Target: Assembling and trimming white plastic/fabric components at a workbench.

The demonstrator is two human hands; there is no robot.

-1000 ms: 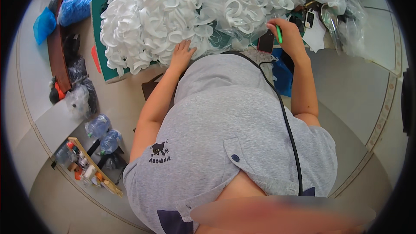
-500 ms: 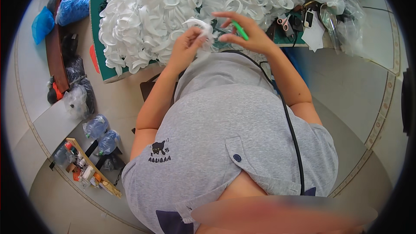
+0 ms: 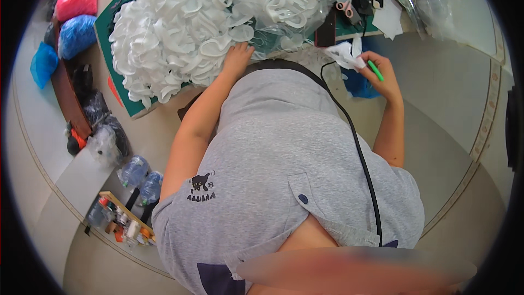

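Note:
A big heap of white, curled loop-like pieces [image 3: 169, 33] covers the green-topped table [image 3: 103, 49]. At the near edge of the heap lies my left hand [image 3: 238, 57], its fingers stretched onto the pieces and gripping none that I can make out. My right hand [image 3: 382, 74] is off to the right, past the table edge, closed on a white looped piece [image 3: 346, 56]. A slim green tool [image 3: 375, 70] is also in its grip, sticking out between the fingers; its working end is hidden. Below the piece sits a blue bag [image 3: 357, 84].
Pink-handled scissors [image 3: 345, 6], a dark phone [image 3: 326, 30] and a white paper [image 3: 386, 19] lie on the table's right part. Clear plastic bags [image 3: 436, 16] bulge beyond them. A black cable [image 3: 355, 125] runs down my shirt. Bagged goods [image 3: 84, 35] stand at the left.
My right hand has swung right and toward me, carrying the white piece and green tool to above the blue bag. My left hand has let go of the piece and dropped onto the heap's edge.

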